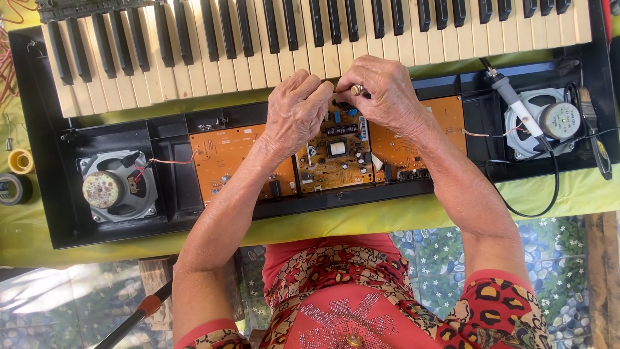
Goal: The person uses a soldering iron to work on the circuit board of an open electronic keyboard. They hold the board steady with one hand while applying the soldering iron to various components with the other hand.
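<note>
circuit board sits at the centre of the opened keyboard case, its long axis running away from me toward the keys, and both hands meet over its far edge. my left hand is curled with fingertips pinched at that edge, my right hand is closed around a small dark part i can't make out, touching the left, so both sit equally near. soldering iron rests on the speaker well off to the right.
</note>
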